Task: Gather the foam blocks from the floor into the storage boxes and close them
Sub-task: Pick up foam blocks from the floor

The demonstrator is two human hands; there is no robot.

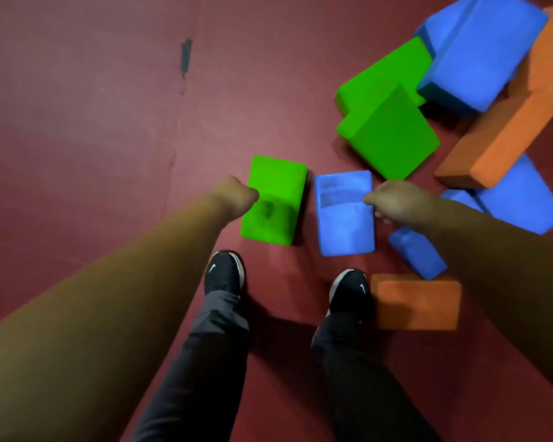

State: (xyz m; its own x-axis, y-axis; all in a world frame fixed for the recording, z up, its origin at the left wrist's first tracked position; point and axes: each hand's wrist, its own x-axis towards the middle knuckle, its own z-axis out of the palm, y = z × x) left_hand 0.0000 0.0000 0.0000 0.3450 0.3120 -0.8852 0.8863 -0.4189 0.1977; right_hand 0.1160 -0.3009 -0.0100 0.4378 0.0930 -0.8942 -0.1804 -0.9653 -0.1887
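On the red floor (93,122), left hand (237,197) touches a green block (273,200), right hand (396,199) a blue block (345,215); neither grip can be told.

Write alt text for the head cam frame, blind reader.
Seen from above, a person reaches down with the left hand on a green foam block and the right hand on a blue foam block. More green, blue and orange blocks lie piled to the right on the dark red floor.

Left hand (237,196) gripping green block (273,199); right hand (396,200) on blue block (345,215). Blocks side by side on maroon floor (93,122), ahead of black shoes (225,272).
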